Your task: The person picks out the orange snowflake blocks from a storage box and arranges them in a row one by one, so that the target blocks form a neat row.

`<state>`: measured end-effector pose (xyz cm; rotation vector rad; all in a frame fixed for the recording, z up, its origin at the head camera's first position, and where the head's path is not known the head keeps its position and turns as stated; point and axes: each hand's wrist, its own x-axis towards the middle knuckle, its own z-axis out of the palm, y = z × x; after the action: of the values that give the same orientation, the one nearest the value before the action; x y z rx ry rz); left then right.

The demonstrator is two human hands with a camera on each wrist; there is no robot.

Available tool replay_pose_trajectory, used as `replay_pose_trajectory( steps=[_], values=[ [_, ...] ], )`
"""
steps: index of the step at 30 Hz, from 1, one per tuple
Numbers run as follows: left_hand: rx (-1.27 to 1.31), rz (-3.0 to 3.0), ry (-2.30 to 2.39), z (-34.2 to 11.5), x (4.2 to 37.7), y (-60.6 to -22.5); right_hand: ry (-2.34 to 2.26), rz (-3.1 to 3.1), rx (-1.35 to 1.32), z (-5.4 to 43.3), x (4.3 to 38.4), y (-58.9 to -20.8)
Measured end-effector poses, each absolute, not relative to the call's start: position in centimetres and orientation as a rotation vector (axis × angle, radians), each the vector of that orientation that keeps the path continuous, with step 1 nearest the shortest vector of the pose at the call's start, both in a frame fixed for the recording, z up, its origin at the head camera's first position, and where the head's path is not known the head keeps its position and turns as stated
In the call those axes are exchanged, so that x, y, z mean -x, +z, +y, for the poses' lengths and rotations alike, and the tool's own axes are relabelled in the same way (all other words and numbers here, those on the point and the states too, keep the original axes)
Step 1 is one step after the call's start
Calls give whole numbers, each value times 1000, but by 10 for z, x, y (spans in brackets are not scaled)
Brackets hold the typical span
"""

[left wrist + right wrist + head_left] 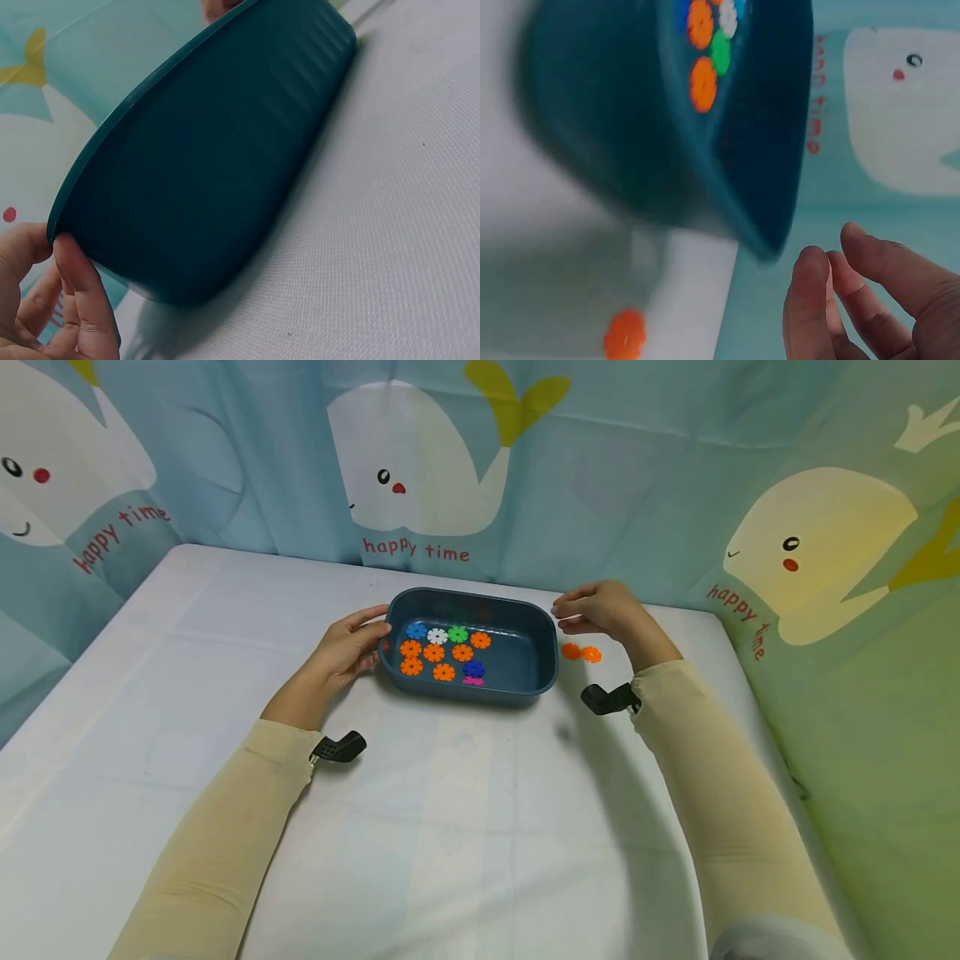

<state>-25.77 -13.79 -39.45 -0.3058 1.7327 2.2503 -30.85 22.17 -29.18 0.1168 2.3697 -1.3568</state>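
Note:
A dark teal plastic basin [525, 660] stands on the table with several snowflake-shaped plastic discs in it: orange ones [433, 652], a white one [437, 636], a green one [457, 633], blue ones [473, 669] and a pink one [473, 681] seen edge-on. My left hand [348, 647] pinches the basin's left rim between thumb and fingers, as the left wrist view also shows. Just off the opposite end hovers my right hand [606, 610], its fingers loosely bent and nothing between them. Two orange discs [592, 655] lie side by side on the table below it.
A white cloth covers the table [450, 827]. Behind and along the sides hangs a blue-green curtain [637, 485] printed with whales. Each sleeve cuff has a black wrist camera mount [341, 747] sticking out inward.

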Motion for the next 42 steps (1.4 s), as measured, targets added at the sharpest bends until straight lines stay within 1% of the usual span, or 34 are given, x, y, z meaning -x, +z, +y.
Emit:
replay_pose_trajectory(
  steps=[5,18,29,42],
  values=[
    [306,1729,2250,-138,258,-394,-1393,2353,-105,200,311,-296],
    [309,1715,2255,-138,259,-396,-1420,2306,-73,158,312,-328],
    [308,1701,2270,-137,259,-397,-1382,2334,-113,146,317,-348],
    [319,1702,2272,-138,260,-397,-1310,2410,-77,144,317,-361]
  ],
)
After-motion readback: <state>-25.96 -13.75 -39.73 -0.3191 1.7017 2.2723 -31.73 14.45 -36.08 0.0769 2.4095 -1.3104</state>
